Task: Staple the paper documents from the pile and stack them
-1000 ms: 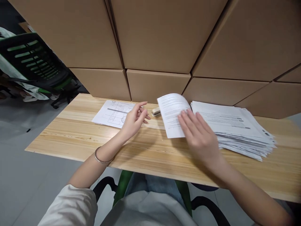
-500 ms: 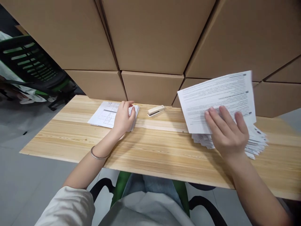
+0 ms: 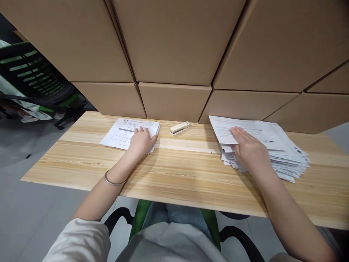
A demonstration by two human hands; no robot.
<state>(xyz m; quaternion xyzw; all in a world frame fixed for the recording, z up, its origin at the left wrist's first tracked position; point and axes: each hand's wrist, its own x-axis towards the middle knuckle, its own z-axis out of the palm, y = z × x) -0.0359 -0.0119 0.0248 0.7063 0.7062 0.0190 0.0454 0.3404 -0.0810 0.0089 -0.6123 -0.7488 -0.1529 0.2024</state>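
My left hand rests on a small stack of printed sheets, fingers spread over the right part of a page with a table on it. On the right, my right hand lies on a larger, uneven pile of papers. Its fingers are stretched out flat over the top printed sheet, whose left end juts past the pile; the thumb is mostly hidden. Between the two stacks sits a cream stapler, apart from both hands.
Brown cardboard boxes form a wall along the back of the wooden table. A black and green mesh chair stands at the far left. Below the table's front edge are my lap and chair armrests.
The sheet that was raised in front of my right hand now lies on the large pile, with that hand lowered onto it. My left hand has flattened onto the small stack.
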